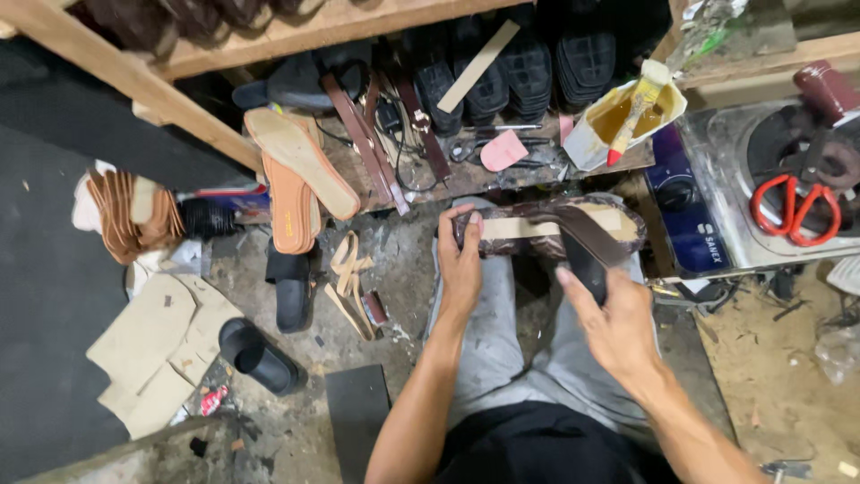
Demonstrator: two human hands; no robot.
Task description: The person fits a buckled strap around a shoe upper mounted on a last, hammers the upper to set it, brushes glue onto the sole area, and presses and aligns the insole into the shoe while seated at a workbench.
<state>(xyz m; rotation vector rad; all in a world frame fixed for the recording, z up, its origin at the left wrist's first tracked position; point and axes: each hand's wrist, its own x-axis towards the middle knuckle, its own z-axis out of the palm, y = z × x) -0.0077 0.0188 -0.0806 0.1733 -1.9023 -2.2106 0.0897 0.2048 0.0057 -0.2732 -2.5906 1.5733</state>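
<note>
A dark brown shoe sole (546,229) with a pale insole strip lies across my knees, turned on its side. My left hand (460,260) grips its left end, thumb on top. My right hand (609,323) holds the black heel block (582,264) that sticks down from the sole's right part. My grey trousers (502,350) are under both hands.
Tan insoles (300,175) and leather straps (367,134) lie on the bench ahead. A glue pouch with a brush (632,112) stands to the right, beside a gas stove (735,206) with red scissors (793,211). Black heels (260,354), cardboard patterns (157,345) lie left.
</note>
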